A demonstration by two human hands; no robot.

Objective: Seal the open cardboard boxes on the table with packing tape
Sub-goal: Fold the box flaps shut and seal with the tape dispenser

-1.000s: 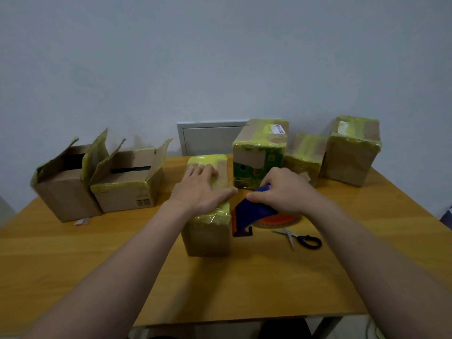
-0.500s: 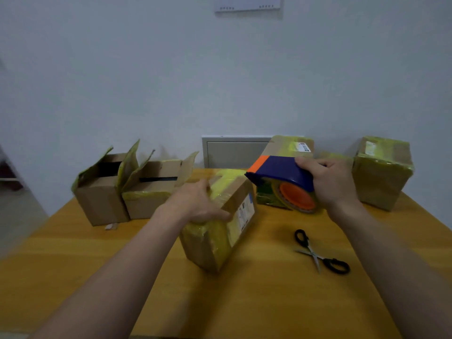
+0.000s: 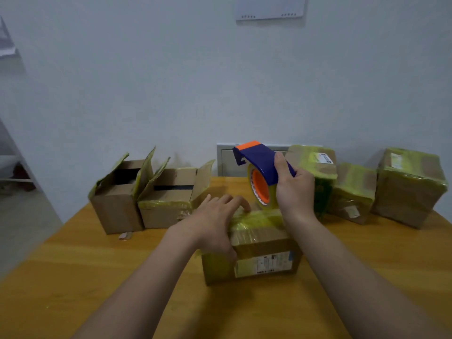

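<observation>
Bare forearms, hands point(image 3: 215, 223) (no sleeves/rings seen).

Pale blue-grey wall point(image 3: 171, 81), evenly lit; white panel point(image 3: 270, 7) high up (row of small dots along bottom edge); grey framed panel point(image 3: 226, 160) low behind yellow-orange wooden desk point(image 3: 73, 277); grey floor point(image 3: 22, 221) at left

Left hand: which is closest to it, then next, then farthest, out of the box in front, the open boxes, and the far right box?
From the left hand:
1. Front box, under it.
2. Open boxes, back left.
3. Far right box, back right corner.
</observation>
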